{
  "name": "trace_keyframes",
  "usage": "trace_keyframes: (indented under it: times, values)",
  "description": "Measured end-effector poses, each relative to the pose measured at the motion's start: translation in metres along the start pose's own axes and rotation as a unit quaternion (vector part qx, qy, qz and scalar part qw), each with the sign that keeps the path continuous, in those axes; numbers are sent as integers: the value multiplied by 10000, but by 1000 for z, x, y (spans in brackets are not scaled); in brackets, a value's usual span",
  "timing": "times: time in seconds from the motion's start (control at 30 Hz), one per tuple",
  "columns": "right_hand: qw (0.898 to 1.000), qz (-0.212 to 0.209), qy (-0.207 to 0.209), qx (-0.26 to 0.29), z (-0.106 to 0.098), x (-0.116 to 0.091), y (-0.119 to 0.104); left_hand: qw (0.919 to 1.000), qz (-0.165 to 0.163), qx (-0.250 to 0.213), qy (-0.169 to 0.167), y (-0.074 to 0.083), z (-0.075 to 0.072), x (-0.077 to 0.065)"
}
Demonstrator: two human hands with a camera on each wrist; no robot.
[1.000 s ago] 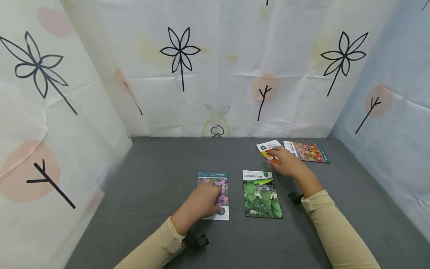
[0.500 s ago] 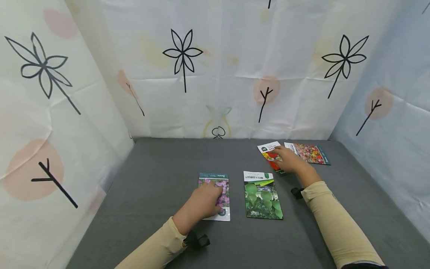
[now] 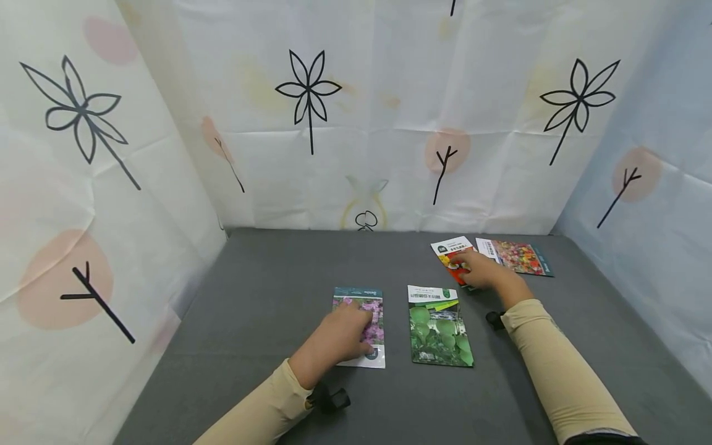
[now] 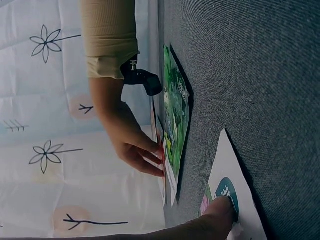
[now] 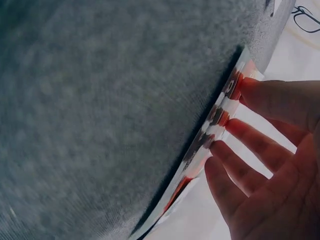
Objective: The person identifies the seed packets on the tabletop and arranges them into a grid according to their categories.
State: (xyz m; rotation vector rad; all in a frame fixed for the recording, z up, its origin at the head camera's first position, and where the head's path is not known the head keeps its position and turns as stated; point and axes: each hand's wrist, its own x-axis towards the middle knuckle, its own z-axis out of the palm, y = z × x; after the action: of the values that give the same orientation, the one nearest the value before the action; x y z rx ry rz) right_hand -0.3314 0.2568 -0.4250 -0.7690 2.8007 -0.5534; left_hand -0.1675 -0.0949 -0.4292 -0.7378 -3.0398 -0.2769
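Note:
My left hand [image 3: 342,334] rests on a seed packet with purple flowers [image 3: 378,304] at the middle of the table. In the left wrist view its thumb [image 4: 220,212] presses the packet's white end. Further back on the right, my right hand [image 3: 481,270] touches a red and yellow seed packet [image 3: 452,245] that lies slanted. The right wrist view shows those fingers [image 5: 240,155] spread and nearly straight, tips on the packet's printed face [image 5: 220,117]. Between the hands a green leafy seed packet [image 3: 440,330] lies flat.
A seed packet with many-coloured flowers [image 3: 517,256] lies at the back right, beside the right hand. Printed white cloth walls [image 3: 361,105] stand behind and at both sides of the grey table [image 3: 267,284]. Each wrist carries a small black camera [image 3: 332,400].
The right hand has shifted slightly, and more of the red and yellow packet's near end shows below its fingers. The left hand stays on the purple-flowered packet. The head view has moved a little.

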Motion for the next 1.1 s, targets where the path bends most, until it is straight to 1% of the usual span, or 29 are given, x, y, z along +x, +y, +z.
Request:
trace_keyframes:
  times: [0.23, 0.37, 0.6, 0.67, 0.83, 0.97, 1.1]
  values:
    - [9996, 125, -173, 191, -5, 2, 1, 9998, 4, 175, 3, 1, 0, 1]
    - [9997, 40, -216, 80, -7, 3, 1, 9998, 17, 208, -12, 1, 0, 1]
    - [9995, 99, -305, 28, -8, 3, -3, 9998, -63, 127, -110, 1, 0, 1]
    - [9995, 37, -326, -23, -9, 4, -4, 9998, -70, 116, -137, 1, -1, 1]
    - [9991, 107, -411, -64, -10, 5, -10, 9997, -64, 178, -149, 1, -1, 2]
    - [9984, 253, -481, -134, -10, 7, -12, 9996, -68, 221, -161, 1, 1, 3]
    - [9982, 257, -491, -226, -10, 8, -12, 9995, -62, 255, -149, 1, 1, 3]
